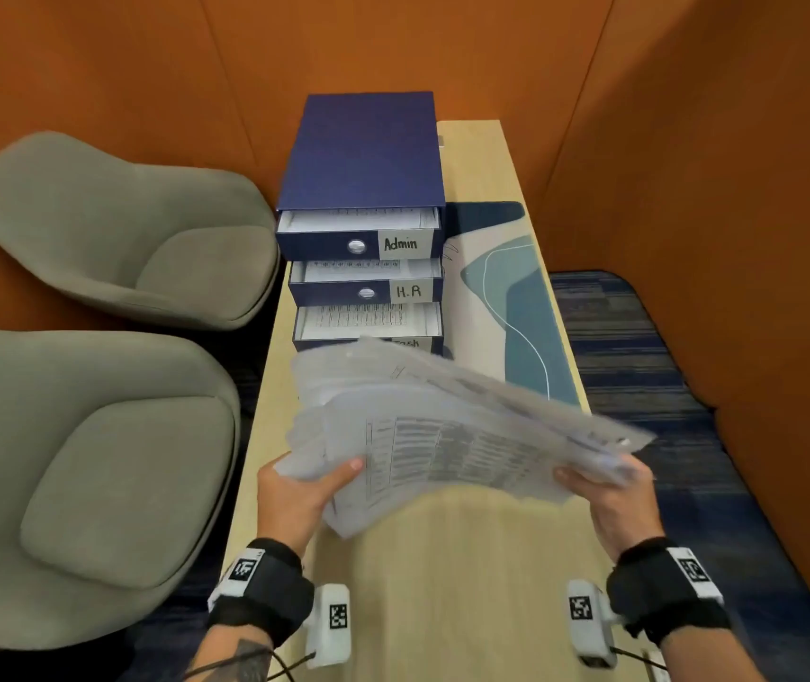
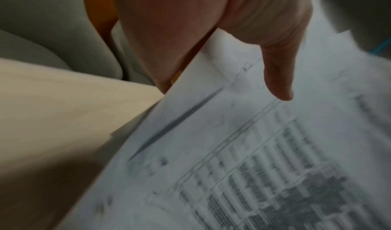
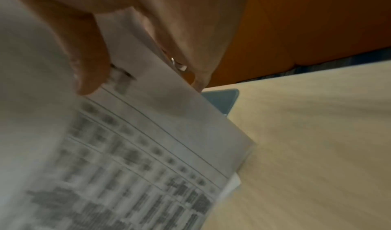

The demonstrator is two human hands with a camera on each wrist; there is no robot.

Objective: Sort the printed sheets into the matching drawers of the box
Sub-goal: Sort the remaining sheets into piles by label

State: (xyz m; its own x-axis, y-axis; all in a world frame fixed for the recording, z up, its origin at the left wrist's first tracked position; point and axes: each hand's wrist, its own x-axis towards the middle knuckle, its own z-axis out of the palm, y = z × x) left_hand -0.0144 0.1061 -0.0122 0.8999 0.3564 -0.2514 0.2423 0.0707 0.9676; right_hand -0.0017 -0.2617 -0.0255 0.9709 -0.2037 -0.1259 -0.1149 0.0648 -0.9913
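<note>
Head view: I grip a blurred stack of white printed sheets [image 1: 442,435] above the pale wooden table [image 1: 442,583], left hand [image 1: 295,499] and right hand [image 1: 614,504] fingers curled round its ends. Sorting is under way; next, I judge, a sheet goes to the dark-blue cardboard drawer box [image 1: 363,155], drawers open.

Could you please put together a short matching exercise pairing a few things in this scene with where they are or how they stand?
Things:
1. Admin drawer
2. H.R drawer
3. stack of sheets
4. armchairs

Places or states:
a. held by both hands, left hand and right hand
b. top of the box, pulled open
c. left of the table
d. second from the top

Pairs: 1-b, 2-d, 3-a, 4-c
</note>
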